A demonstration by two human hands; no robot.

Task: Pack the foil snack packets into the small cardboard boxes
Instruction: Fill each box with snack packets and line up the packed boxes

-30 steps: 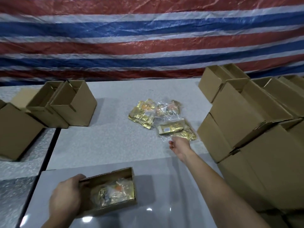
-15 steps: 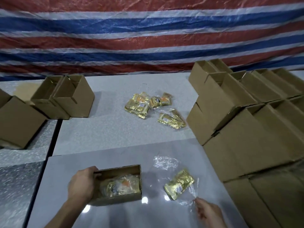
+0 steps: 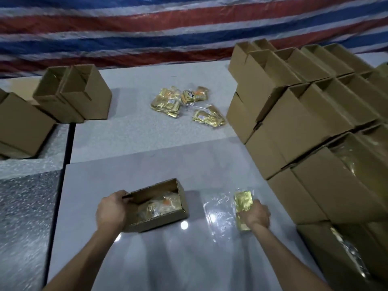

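Left hand (image 3: pixel 111 213) grips the 9 o'clock end wall of the open box (image 3: pixel 165 219) (wrapped packets (image 3: pixel 159 206) lie inside). Right hand (image 3: pixel 257 213) is clamped on a gold foil packet (image 3: pixel 243 201) lying flat on the bench (image 3: pixel 189 259), 3 o'clock of the box. The packet sticks out at the hand's 10 o'clock. Loose packets (image 3: pixel 168 103) lie at 12 o'clock
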